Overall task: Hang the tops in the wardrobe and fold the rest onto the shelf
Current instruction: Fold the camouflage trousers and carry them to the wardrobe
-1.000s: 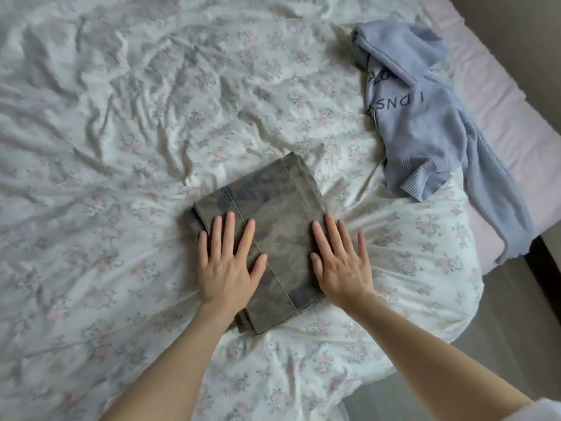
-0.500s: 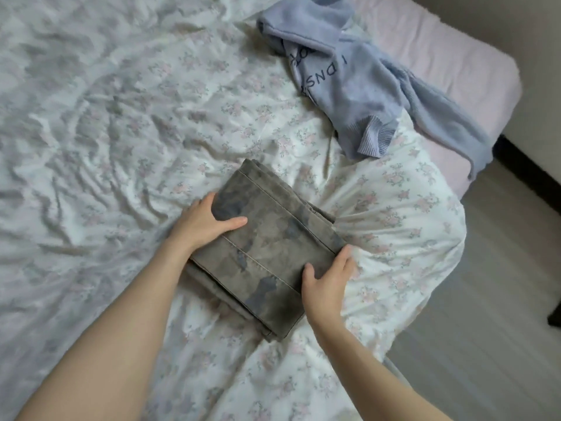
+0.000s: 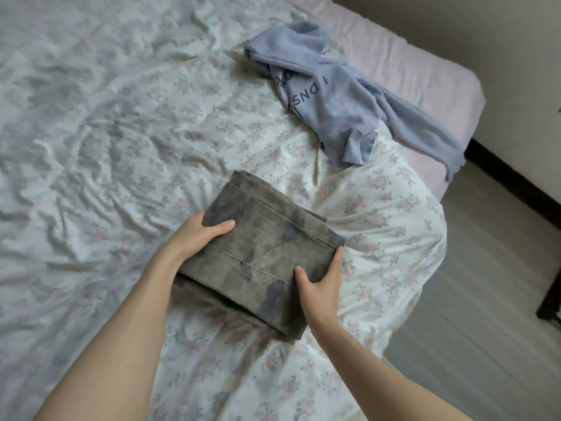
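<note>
Right now your left hand [image 3: 197, 235] and right hand [image 3: 321, 284] grip opposite edges of the folded camouflage trousers [image 3: 267, 247], thumbs on top, fingers curled underneath, over the floral bedsheet [image 3: 121, 132]. Beyond them, a crumpled blue sweater [image 3: 331, 107] lies near the bed's far edge.

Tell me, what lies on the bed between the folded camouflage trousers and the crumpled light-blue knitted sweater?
Only bare floral bedsheet, rumpled, lies between the folded camouflage trousers and the light-blue knitted sweater in the head view; the two garments lie apart.
</note>
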{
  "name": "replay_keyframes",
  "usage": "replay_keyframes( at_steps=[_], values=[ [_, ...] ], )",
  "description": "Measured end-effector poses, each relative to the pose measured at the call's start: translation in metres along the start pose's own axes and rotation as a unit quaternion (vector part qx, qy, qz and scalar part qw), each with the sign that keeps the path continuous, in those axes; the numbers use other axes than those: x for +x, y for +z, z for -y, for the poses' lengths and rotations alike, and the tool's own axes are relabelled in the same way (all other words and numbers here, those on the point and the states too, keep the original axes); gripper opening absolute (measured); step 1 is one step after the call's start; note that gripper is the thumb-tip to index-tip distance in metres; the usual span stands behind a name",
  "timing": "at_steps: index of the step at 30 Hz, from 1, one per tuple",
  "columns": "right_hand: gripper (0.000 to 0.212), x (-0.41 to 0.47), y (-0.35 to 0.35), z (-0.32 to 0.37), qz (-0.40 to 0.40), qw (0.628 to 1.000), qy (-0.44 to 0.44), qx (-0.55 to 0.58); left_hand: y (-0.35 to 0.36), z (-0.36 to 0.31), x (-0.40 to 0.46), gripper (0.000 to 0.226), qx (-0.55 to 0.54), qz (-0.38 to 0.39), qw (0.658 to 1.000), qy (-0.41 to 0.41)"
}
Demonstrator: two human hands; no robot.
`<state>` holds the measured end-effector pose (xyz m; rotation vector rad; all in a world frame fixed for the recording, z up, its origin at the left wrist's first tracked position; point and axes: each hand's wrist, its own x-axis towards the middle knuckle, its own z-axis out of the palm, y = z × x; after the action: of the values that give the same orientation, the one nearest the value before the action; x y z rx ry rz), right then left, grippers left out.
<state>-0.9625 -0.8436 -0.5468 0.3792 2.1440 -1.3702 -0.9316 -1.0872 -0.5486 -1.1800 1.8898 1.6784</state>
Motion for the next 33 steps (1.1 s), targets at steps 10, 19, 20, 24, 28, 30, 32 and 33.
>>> replay_keyframes(
  at_steps=[10,19,20,24,28,30,32,33],
  values=[
    [0.074,0.008,-0.018,0.078,0.113,0.943,-0.283,-0.136,0.004,0.038,-0.103,0.028,-0.291,-0.192,0.937,-0.034],
    [0.085,0.035,-0.006,0.032,0.356,0.801,-0.216,-0.430,0.095,0.144,-0.130,0.051,-0.343,-0.330,0.852,-0.219],
    [0.085,0.039,-0.006,0.028,0.347,0.811,-0.209,-0.423,0.098,0.147,-0.125,0.055,-0.322,-0.345,0.854,-0.218],
    [0.084,0.054,0.004,0.016,0.312,0.848,-0.206,-0.376,0.102,0.156,-0.114,0.071,-0.355,-0.345,0.848,-0.188],
    [0.077,0.051,0.011,0.014,0.290,0.873,-0.202,-0.335,0.096,0.159,-0.113,0.057,-0.427,-0.331,0.826,-0.163],
    [0.073,0.047,0.010,0.016,0.279,0.876,-0.213,-0.331,0.096,0.156,-0.118,0.050,-0.421,-0.343,0.827,-0.143],
    [0.070,0.042,0.005,0.022,0.271,0.878,-0.225,-0.325,0.098,0.147,-0.128,0.046,-0.419,-0.351,0.828,-0.123],
    [0.070,0.039,0.002,0.026,0.272,0.876,-0.232,-0.324,0.100,0.143,-0.134,0.044,-0.426,-0.353,0.825,-0.115]
  ],
)
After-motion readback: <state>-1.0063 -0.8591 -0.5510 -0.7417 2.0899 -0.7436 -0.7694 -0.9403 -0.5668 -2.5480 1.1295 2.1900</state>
